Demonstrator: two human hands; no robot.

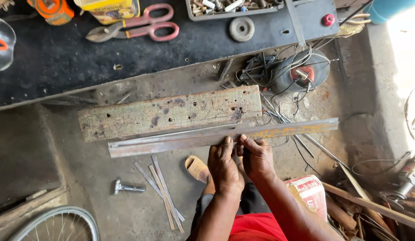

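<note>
A long rusty steel angle bar (171,143) lies across the concrete floor against a worn wooden plank (171,111). A thin threaded rod (171,133) rests along the bar's upper edge. My left hand (223,165) and my right hand (256,158) sit side by side near the bar's middle, fingertips pressed on its near edge. Whether the fingers pinch something small between them is hidden.
A black workbench (60,58) at the top carries tin snips with red handles (136,27), a yellow can and a tray of bolts. Flat metal strips (162,192) and a small hammer (127,187) lie on the floor. A wheel with wires (301,71) sits right; a bicycle rim (60,223) bottom left.
</note>
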